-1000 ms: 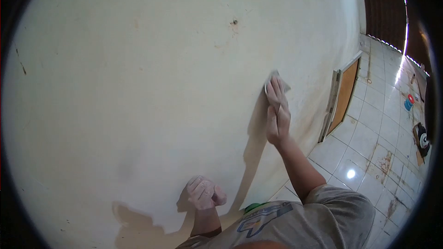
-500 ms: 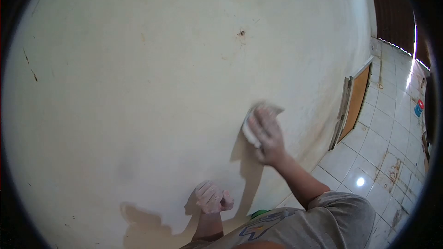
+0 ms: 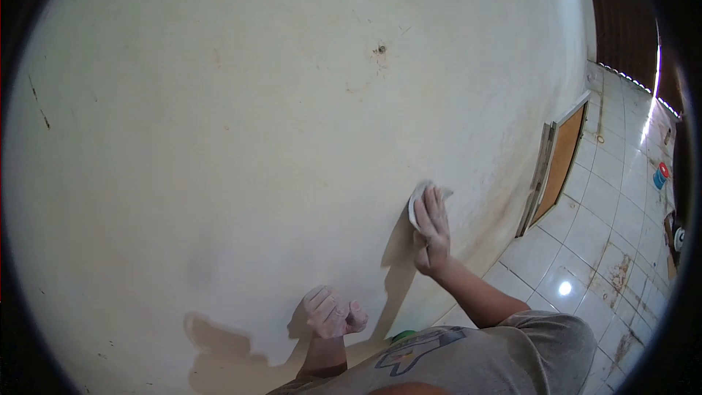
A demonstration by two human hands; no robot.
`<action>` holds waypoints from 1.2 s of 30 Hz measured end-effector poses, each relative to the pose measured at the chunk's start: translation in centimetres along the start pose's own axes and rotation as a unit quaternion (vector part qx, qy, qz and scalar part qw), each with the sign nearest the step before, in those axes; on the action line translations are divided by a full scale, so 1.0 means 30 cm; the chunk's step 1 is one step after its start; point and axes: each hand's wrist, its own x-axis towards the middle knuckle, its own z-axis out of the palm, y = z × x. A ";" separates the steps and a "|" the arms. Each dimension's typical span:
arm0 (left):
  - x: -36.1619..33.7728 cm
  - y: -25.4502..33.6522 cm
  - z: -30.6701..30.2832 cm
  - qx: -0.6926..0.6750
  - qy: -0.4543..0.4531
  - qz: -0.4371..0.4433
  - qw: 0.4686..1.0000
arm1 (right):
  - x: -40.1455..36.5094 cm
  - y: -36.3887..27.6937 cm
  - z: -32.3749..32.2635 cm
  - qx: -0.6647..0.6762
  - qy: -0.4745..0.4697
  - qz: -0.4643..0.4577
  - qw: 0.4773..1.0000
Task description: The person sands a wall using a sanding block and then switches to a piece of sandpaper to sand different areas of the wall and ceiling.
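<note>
Pressed flat against the off-white wall (image 3: 241, 153) is a pale grey sheet of sandpaper (image 3: 417, 197), with a pointed corner sticking out at the upper right. My right hand (image 3: 433, 230) lies over it, fingers stretched together and coated in white dust. Lower and to the left, my left hand (image 3: 329, 313) is close to the wall, its dusty fingers curled in and its thumb standing a little apart. I see nothing between those fingers. Both arms cast shadows on the wall.
A small hole (image 3: 381, 49) with brown marks is higher on the wall. To the right, a wooden panel in a frame (image 3: 563, 164) stands at the wall's edge. Stained white floor tiles (image 3: 563, 249) stretch beyond it, with a blue and red container (image 3: 661, 175). Something green (image 3: 404, 336) shows beside my shirt.
My right hand has slid the sandpaper down and to the right along the wall. The left hand keeps its curled shape in nearly the same place.
</note>
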 end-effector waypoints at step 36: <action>-0.033 -0.008 0.004 0.009 0.002 0.001 1.000 | 0.096 -0.060 -0.043 0.010 0.034 0.009 0.999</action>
